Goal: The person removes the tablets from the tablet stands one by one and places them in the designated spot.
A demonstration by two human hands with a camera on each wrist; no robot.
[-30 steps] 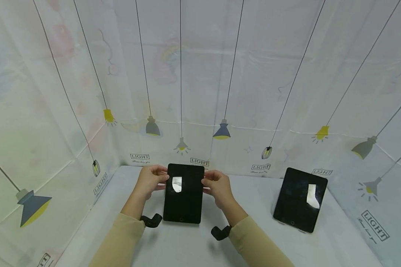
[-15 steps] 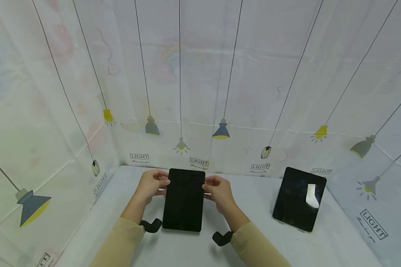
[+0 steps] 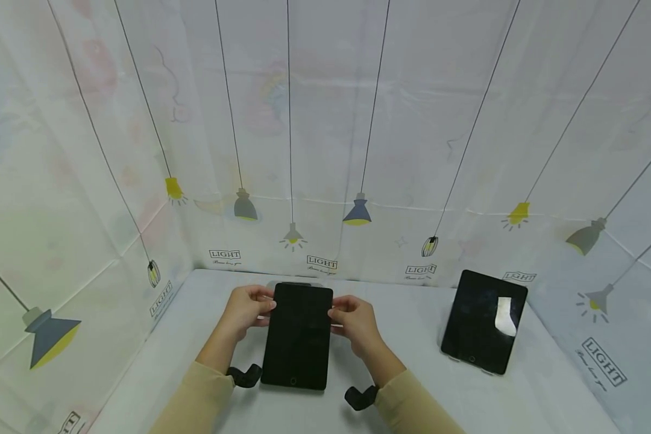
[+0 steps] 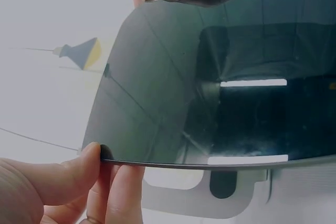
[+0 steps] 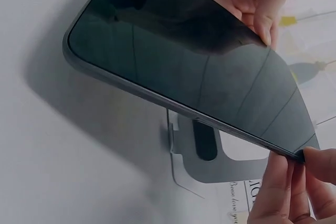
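A black tablet (image 3: 298,337) with a round home button is held between both hands, its dark screen facing me. My left hand (image 3: 246,310) pinches its left long edge near the far end, thumb on the screen side and fingers behind. On the opposite edge my right hand (image 3: 356,322) pinches it the same way. Under the tablet is a grey stand (image 5: 231,171) with a dark oval pad and a cut-out. Both wrist views show a gap between tablet and stand. Most of the stand is hidden in the head view.
A second black tablet (image 3: 485,319) leans at the right of the white table (image 3: 401,337), tilted up, with clear bits of a support at its lower edge. A wall sheet (image 3: 325,150) printed with lamps rises behind the table.
Both hands have brought the tablet nearer to me, down in the head view. The stand's top edge now shows behind it, and the bright reflection has left its screen.
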